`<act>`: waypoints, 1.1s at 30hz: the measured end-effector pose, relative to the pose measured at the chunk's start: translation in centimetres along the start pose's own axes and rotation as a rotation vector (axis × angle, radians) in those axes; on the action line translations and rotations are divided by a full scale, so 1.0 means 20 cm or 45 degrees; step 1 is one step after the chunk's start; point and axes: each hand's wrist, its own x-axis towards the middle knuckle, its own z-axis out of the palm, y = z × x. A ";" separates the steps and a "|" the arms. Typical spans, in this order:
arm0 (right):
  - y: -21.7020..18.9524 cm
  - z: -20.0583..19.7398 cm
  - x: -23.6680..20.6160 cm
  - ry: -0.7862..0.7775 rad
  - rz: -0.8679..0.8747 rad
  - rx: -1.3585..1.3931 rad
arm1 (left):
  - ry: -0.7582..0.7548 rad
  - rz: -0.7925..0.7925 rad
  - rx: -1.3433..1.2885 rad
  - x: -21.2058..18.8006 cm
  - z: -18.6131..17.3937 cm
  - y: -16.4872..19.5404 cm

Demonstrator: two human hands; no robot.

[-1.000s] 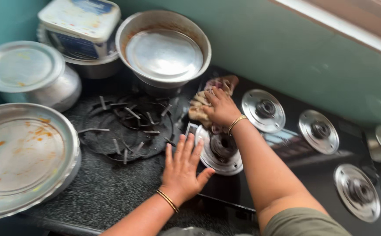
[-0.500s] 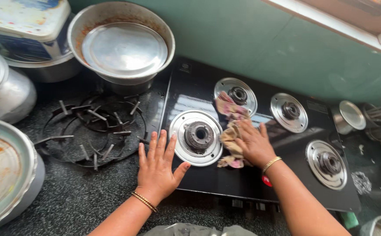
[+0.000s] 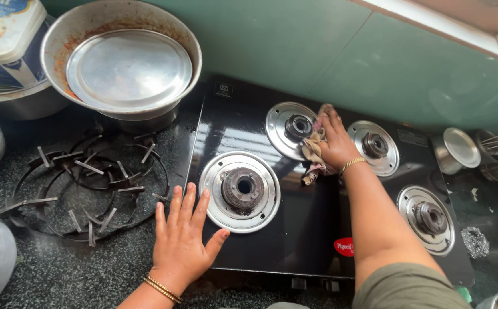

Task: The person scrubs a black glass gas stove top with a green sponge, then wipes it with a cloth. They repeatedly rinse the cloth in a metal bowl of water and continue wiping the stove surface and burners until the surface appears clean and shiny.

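Two hands share the work: right hand [image 3: 336, 143] clutches a crumpled beige cloth [image 3: 313, 153] against the black glass stove [image 3: 295, 229], while left hand [image 3: 183, 240] lies open, bracing on its edge.

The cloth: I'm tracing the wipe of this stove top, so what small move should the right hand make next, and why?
Probably slide the cloth toward the person across the bare glass between the burners. The right hand presses it by the rear burner while the left hand braces flat at the stove edge.
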 end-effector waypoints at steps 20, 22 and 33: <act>-0.75 0.08 -0.54 0.103 -0.111 -0.086 | -0.056 -0.001 0.100 0.00 0.02 -0.01; -0.68 0.07 -0.57 0.097 -0.081 -0.126 | -0.081 -0.007 0.125 0.00 0.03 -0.01; 0.08 -0.22 -1.10 -0.066 0.807 -0.463 | -0.159 -0.061 0.078 0.00 0.04 -0.01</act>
